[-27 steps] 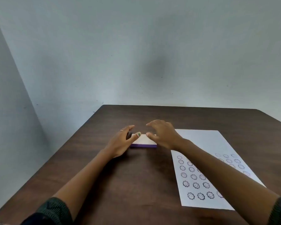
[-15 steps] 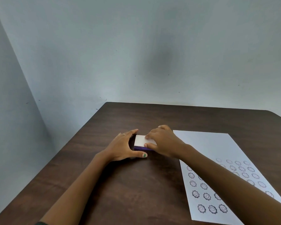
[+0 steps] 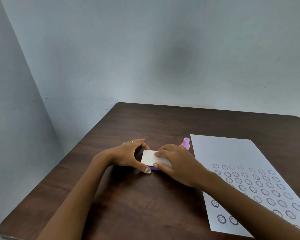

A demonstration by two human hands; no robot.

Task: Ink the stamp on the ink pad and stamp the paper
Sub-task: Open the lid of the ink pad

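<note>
Brown table: ink pad between both hands' grip.

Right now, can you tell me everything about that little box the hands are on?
The ink pad is a small flat box with a plain white lid and a purple base peeking out underneath. It looks like plastic, and the lid seems shut. It lies flat on the brown table, left of the paper. The left hand cups its left end, and the right hand covers its right side with fingertips on the lid.
</note>
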